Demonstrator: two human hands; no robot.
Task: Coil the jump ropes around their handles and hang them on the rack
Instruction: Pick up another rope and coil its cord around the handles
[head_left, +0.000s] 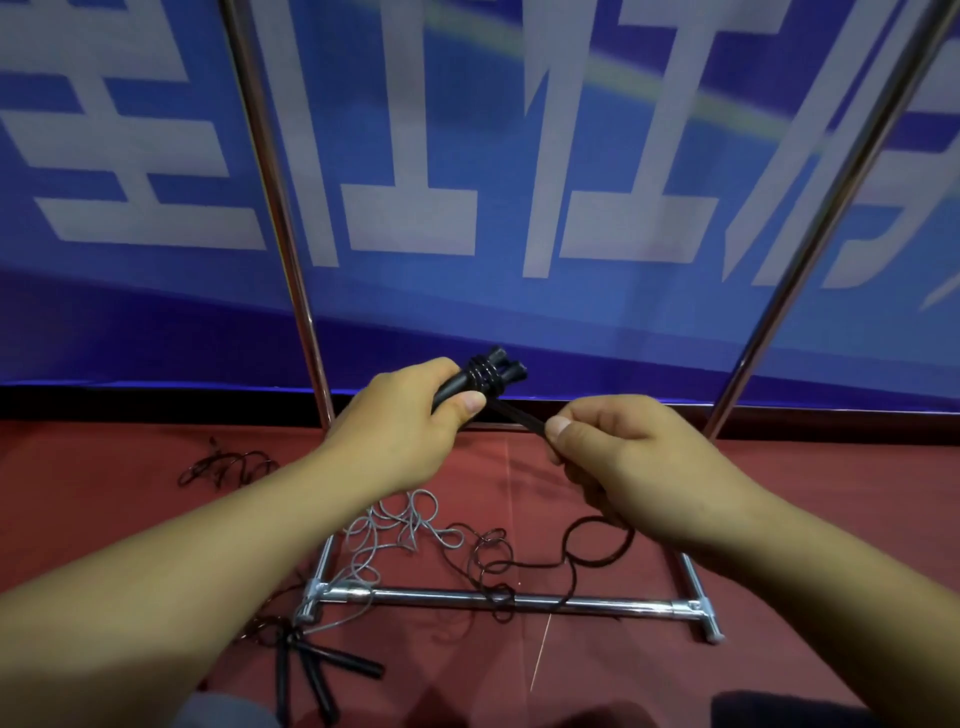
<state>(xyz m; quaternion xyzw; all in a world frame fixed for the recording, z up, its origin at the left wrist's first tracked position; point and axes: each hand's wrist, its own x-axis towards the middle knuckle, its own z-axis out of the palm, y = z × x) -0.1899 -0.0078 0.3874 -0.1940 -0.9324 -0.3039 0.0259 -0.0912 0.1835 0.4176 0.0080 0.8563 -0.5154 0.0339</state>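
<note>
My left hand (410, 421) grips a pair of black jump rope handles (488, 376) held together, with a few turns of black rope wound around their far end. My right hand (613, 457) pinches the taut black rope (519, 415) just right of the handles. The slack of that rope (597, 540) trails down in loops onto the red floor. The chrome rack stands in front of me, its left upright (283, 218) and right upright (826, 218) rising out of view and its base bar (467, 597) on the floor.
A grey rope (400, 525) lies tangled on the floor over the rack base. More black handles (311, 670) lie at the lower left. Another dark rope tangle (228, 465) sits left of the rack. A blue banner (467, 156) with white characters hangs behind.
</note>
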